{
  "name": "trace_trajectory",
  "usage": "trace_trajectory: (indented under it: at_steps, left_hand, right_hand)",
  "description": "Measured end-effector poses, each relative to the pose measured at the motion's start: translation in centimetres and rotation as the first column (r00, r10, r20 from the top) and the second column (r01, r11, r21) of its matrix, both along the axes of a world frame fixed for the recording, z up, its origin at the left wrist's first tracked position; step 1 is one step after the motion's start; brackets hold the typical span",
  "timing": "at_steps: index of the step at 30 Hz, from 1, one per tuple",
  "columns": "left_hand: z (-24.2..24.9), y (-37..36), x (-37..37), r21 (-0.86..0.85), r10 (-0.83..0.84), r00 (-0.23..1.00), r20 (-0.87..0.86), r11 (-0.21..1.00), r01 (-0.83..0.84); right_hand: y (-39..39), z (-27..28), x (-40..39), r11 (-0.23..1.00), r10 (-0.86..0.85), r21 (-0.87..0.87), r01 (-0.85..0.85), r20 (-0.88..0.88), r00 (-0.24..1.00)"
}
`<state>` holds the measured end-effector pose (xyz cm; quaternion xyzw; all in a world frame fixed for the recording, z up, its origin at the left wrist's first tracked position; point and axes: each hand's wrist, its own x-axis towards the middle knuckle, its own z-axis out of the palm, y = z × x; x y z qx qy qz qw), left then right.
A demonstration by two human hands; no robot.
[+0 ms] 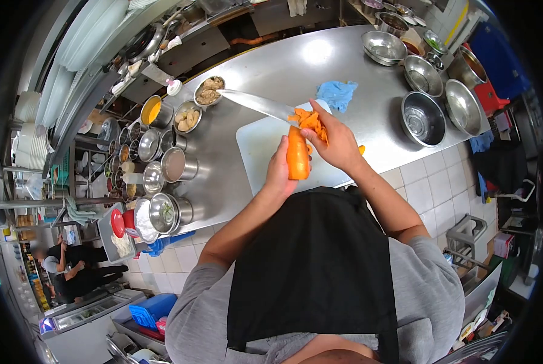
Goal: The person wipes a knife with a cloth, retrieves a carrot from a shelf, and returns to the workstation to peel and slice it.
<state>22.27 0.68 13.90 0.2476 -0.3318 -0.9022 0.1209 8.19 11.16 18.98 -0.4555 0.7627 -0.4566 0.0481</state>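
Just in front of my apron, a thick orange carrot (297,161) is gripped in my left hand (278,167), whose fingers wrap round its left side. My right hand (337,142) is closed on a large kitchen knife (256,104), the blade reaching out to the upper left; the handle is hidden by the fingers. Several orange shavings (309,121) bunch up at the base of the blade, against my right hand and above the carrot's far end. Beneath both hands lies a white cutting board (251,142). A bit of orange (362,149) shows by my right wrist.
A crumpled blue cloth or glove (337,94) lies on the steel table (277,67) beyond the board. Steel bowls (422,118) stand at the right. Along the left are steel pots (177,164) and a bowl of pale brown food (210,91). Another person (71,267) is far left.
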Motion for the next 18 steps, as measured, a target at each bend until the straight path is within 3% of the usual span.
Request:
trace_trajectory:
  at_steps: [4,6,10,18]
  left_hand:
    - [0.0,-2.5,-0.4,-0.025,0.119,0.992,-0.053,0.992,-0.120]
    - [0.1,-3.2,-0.5,-0.017,0.321,0.947,-0.003,0.947,-0.321]
    - [0.8,-4.5,0.6,-0.030,0.226,0.972,-0.058,0.973,-0.228]
    - [1.0,-4.4,1.4,0.022,0.228,0.973,-0.032,0.974,-0.227]
  right_hand:
    - [1.7,0.1,1.5,0.996,0.091,0.029,-0.089,-0.060,0.994]
    - [2.8,0.4,2.7,0.982,0.163,0.096,-0.163,0.005,0.987]
    - [3.2,-0.2,4.0,0.976,0.171,0.138,-0.170,0.006,0.985]
    - [2.1,-0.5,5.9,0.985,0.113,0.131,-0.111,-0.014,0.993]
